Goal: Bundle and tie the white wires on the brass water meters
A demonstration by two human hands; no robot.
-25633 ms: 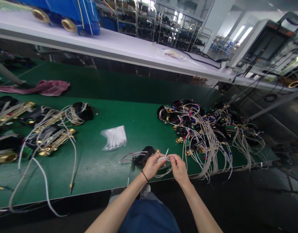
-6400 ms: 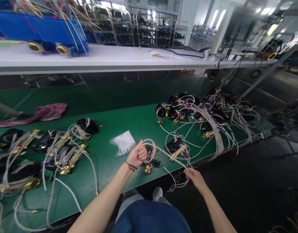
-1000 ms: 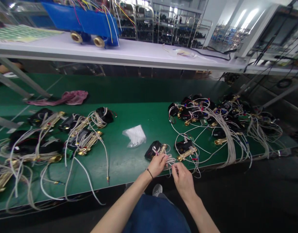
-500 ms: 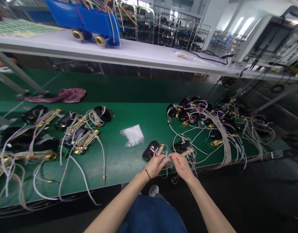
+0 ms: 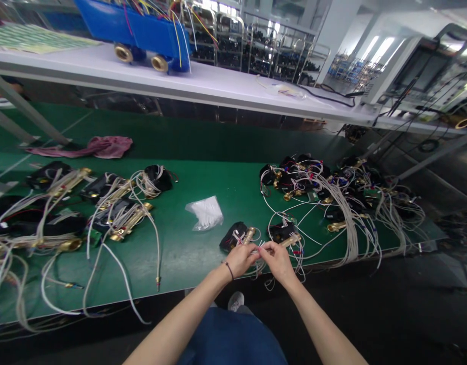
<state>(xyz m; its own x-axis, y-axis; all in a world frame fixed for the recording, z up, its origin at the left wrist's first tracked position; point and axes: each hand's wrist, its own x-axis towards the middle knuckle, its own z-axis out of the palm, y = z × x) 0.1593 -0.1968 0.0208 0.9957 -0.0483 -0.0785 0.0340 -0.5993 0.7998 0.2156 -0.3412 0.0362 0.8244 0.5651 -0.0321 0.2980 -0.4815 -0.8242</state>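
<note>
Both hands at lower centre, fingertips meeting. Left hand (image 5: 241, 259) closed on pale cables (image 5: 259, 267); right hand (image 5: 278, 259) pinching at the same bundle, thumb and index together. Which strand each hand pinches is too small to make out. Dark band (image 5: 229, 271) on left wrist. Black housing (image 5: 232, 237) lies on the green bench (image 5: 180, 263) just above the left hand, lower centre of frame, brass fitting (image 5: 250, 235) at its right side. Second black-and-brass unit (image 5: 281, 231) just above the right hand, cables looped around it.

Clear plastic bag (image 5: 206, 213) with white pieces, centre of frame. Heap of wired units (image 5: 343, 210) at right; more wired units (image 5: 123, 213) at left, some cables hanging past the bench's front edge. Pink cloth (image 5: 111, 147) left, farther back. White shelf (image 5: 226, 88) across the top, blue housing (image 5: 142, 33) with two brass openings at upper left, boxy instrument (image 5: 416, 71) at upper right.
</note>
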